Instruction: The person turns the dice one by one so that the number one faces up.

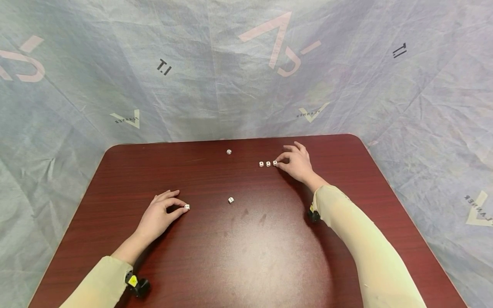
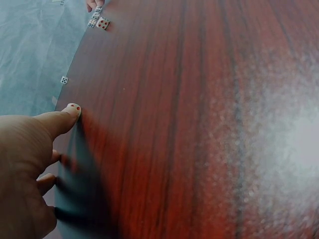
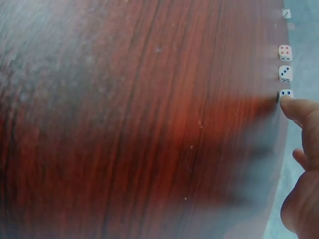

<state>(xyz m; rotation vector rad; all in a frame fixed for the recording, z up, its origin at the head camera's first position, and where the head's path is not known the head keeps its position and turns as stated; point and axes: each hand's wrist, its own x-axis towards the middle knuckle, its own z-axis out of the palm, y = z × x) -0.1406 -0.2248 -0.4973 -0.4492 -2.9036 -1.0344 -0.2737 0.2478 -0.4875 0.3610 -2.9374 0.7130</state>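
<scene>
Between thumb and index finger my left hand (image 1: 157,217) pinches a white die (image 1: 187,207) low over the left part of the table; red pips show on it in the left wrist view. Far to the right, my right hand (image 1: 298,164) pinches another die (image 1: 275,163) by its side, the other fingers spread away. That die forms the right end of a short row, beside a middle die (image 1: 268,164) and a left die (image 1: 261,164), with small gaps between them. In the right wrist view, the thumb covers part of the pinched die (image 3: 286,93).
One loose die (image 1: 231,200) lies near the middle of the dark red wooden table (image 1: 239,256). Another die (image 1: 229,152) sits close to the far edge, left of the row. A grey printed cloth (image 1: 215,85) hangs behind and along both sides.
</scene>
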